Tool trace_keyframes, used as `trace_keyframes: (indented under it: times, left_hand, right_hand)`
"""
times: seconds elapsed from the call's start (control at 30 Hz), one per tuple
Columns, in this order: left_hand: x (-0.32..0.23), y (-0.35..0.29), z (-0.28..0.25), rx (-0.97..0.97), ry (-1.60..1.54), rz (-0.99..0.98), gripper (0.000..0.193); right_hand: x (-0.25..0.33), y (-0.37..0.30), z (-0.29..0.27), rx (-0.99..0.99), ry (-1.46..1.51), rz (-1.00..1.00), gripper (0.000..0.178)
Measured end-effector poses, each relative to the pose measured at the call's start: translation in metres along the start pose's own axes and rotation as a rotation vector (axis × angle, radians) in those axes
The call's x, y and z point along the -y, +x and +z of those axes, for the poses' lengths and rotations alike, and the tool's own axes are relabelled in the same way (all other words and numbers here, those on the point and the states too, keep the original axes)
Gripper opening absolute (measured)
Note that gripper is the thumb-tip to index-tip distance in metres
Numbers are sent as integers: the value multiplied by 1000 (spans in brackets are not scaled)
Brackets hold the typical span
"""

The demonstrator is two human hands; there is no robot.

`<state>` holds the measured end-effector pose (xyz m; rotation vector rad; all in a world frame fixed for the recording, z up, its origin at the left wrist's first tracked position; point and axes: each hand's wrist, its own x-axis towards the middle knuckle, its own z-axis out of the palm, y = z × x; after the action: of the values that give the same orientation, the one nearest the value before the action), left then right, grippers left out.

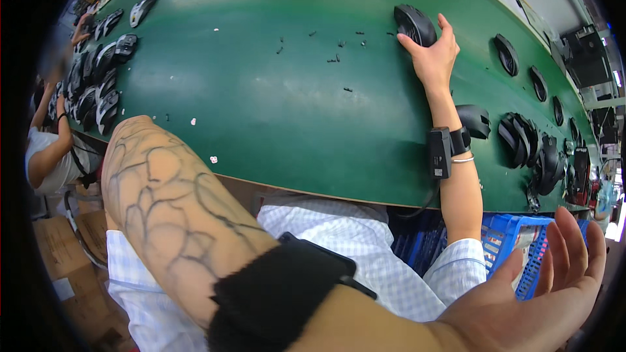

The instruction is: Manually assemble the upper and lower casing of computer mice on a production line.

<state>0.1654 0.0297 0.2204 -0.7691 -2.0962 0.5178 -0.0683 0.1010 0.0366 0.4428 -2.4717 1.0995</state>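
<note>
On the far right half of the green workbench (261,111), my right hand (433,58) grips a black computer mouse (415,25). The thumb presses its left side and the other fingers are on its right side, partly hidden. My left arm crosses in front of my body from the left. At the lower right, beyond the bench's near edge, my left hand (541,293) is open, palm turned up, fingers loosely curled and nothing in it. Small black pieces (333,59) lie scattered left of the mouse. Another black mouse shell (474,120) rests beside my right forearm.
Black mouse shells (520,140) are grouped on the bench's right side, with more (506,54) in a line farther off. Many mice (98,78) crowd the left end, near another person (55,146). A blue plastic basket (515,225) stands below the right edge; cardboard boxes (62,248) are lower left.
</note>
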Motion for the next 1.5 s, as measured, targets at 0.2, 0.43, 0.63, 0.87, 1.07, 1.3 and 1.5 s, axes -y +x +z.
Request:
trace_keyframes:
  times: [0.2,0.43,0.63,0.87,1.07,1.3,1.5]
  left_hand:
    - [-4,-9,4,14,-86,-93,27]
    - [-5,-22,5,4,-164,-184,26]
    - [-5,-22,11,-22,-216,-244,25]
    - [26,-55,55,371,-256,182,24]
    - [25,-75,79,553,-234,198,26]
    - [22,-75,82,563,-303,189,27]
    - [20,-73,80,593,-302,201,28]
  right_hand:
    - [7,-7,-3,33,25,7,89]
    - [7,-7,-4,40,32,-11,91]
    - [3,-9,3,24,54,-1,93]
    - [5,-9,-6,-39,-116,11,92]
    - [12,-12,-5,-134,23,66,83]
    - [19,-8,-8,8,283,180,79]
    - [8,-6,4,32,346,35,75]
